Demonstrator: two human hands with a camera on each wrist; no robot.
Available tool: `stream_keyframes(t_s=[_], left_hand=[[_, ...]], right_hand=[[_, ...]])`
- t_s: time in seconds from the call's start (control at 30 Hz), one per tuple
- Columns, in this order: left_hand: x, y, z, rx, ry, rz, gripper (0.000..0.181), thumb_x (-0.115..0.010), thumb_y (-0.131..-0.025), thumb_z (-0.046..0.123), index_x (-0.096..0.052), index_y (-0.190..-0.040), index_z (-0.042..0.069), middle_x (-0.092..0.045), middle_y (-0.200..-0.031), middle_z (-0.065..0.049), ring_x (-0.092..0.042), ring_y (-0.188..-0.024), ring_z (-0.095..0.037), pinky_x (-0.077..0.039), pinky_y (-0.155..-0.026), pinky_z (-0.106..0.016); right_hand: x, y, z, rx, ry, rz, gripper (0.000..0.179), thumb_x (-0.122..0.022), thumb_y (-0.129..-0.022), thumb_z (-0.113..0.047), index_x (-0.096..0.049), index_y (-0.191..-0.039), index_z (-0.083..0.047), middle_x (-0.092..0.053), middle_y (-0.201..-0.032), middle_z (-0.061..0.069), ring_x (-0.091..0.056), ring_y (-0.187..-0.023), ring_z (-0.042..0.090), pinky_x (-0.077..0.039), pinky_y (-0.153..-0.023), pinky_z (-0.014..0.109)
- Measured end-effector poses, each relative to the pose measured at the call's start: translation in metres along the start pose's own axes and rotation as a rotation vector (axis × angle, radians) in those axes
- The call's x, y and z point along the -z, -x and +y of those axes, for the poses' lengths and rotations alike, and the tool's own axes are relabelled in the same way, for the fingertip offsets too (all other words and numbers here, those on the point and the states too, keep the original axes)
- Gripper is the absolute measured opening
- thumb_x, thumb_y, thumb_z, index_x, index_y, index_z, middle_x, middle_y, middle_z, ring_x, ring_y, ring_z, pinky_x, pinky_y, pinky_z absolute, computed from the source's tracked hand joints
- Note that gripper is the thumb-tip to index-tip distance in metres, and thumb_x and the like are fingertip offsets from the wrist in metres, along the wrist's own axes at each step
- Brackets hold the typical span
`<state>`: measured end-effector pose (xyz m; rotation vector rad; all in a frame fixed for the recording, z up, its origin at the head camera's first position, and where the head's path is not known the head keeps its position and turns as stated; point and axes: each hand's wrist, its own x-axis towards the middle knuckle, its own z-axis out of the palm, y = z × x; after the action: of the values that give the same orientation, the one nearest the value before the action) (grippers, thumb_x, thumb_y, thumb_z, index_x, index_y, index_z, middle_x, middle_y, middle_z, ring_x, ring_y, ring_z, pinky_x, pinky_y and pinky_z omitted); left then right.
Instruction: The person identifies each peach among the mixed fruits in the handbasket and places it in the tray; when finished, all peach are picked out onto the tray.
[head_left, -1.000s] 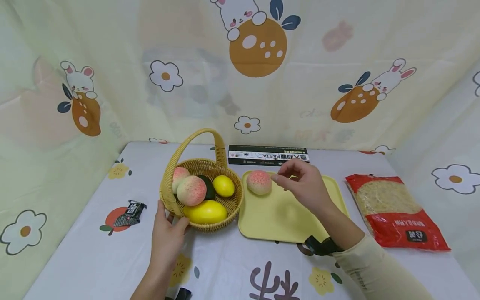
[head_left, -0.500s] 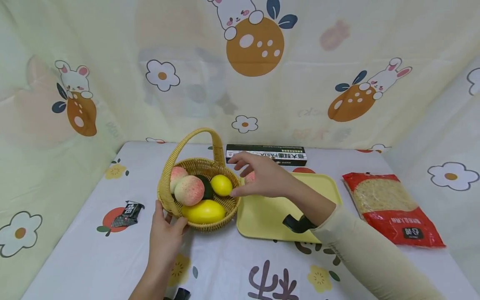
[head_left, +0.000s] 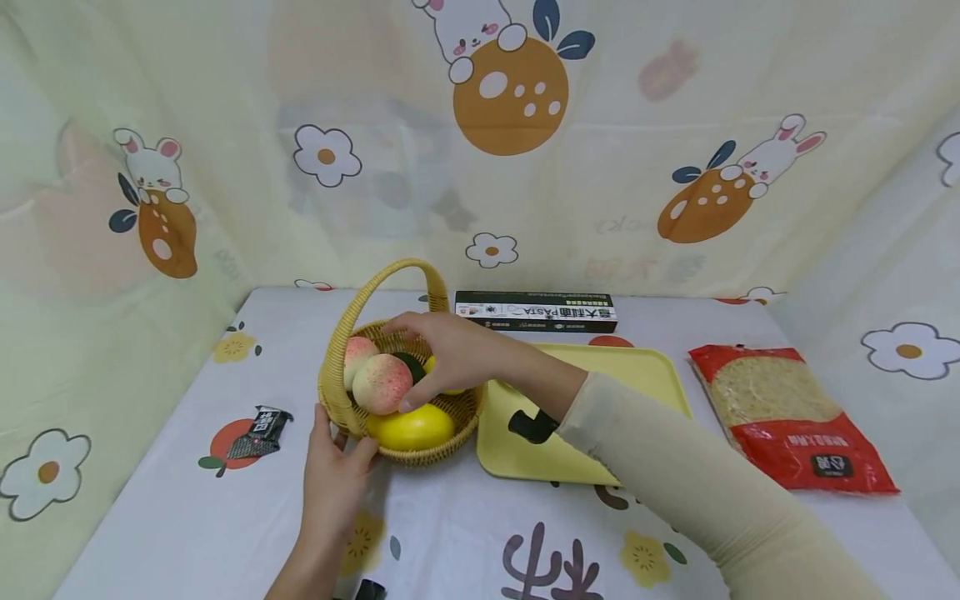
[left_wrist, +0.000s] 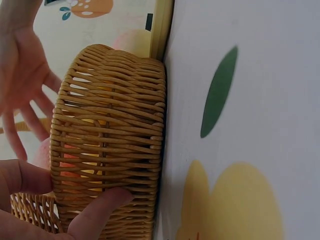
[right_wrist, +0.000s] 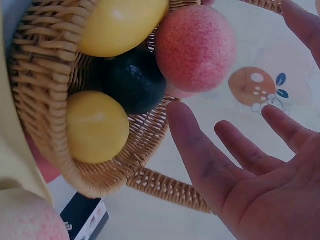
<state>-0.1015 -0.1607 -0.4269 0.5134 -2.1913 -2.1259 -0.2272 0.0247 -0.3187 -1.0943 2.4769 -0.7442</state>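
We have the front peach (head_left: 382,383) lying in the wicker basket (left_wrist: 107,117), next to a dark green fruit (right_wrist: 134,82). Our left hand (head_left: 336,467) grips the basket's near left side, thumb against the weave; our right hand (head_left: 459,354) hovers over the basket, fingers spread, gripping nothing. We judge the peach light and fairly firm — its matte, grainy skin should hardly slip — so we would best take it round its middle, thumb opposite fingers, pressing gently lest it dent

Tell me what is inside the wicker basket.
Two peaches, a large yellow fruit, a dark green fruit and a smaller yellow fruit. In the head view, the right hand partly covers the last. What lies beneath them is hidden.
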Motion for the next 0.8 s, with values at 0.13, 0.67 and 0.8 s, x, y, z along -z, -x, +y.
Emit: stream_keyframes(t_s=[0.13, 0.67, 0.8], left_hand=[[-0.001, 0.000, 0.001, 0.003, -0.004, -0.005, 0.100, -0.056, -0.101, 0.004, 0.018, -0.168, 0.017, 0.015, -0.178, -0.007, -0.016, -0.163, -0.041, -0.048, -0.113, -0.048], [0.000, -0.002, -0.002, 0.018, -0.011, 0.006, 0.100, -0.056, -0.101, 0.004, 0.017, -0.168, 0.017, 0.018, -0.177, -0.006, -0.014, -0.163, -0.043, -0.047, -0.114, -0.048], [0.000, -0.001, 0.000, 0.027, -0.018, 0.010, 0.100, -0.057, -0.101, 0.005, 0.017, -0.168, 0.017, 0.017, -0.178, -0.006, -0.015, -0.163, -0.042, -0.048, -0.114, -0.047]], right_hand=[[-0.004, -0.012, 0.001, 0.028, -0.012, -0.034, 0.096, -0.093, -0.077, -0.042, -0.047, -0.159, -0.019, -0.057, -0.154, 0.005, -0.054, -0.142, 0.026, -0.050, -0.117, 0.045], [-0.033, -0.049, -0.013, 0.036, 0.083, -0.126, 0.077, -0.092, -0.073, -0.035, -0.061, -0.143, -0.023, -0.062, -0.138, 0.005, -0.057, -0.114, 0.015, -0.053, -0.090, 0.023], [-0.037, -0.052, -0.015, -0.010, 0.140, -0.113, 0.072, -0.092, -0.073, -0.037, -0.063, -0.138, -0.025, -0.060, -0.133, 0.004, -0.056, -0.110, 0.014, -0.052, -0.086, 0.022]])
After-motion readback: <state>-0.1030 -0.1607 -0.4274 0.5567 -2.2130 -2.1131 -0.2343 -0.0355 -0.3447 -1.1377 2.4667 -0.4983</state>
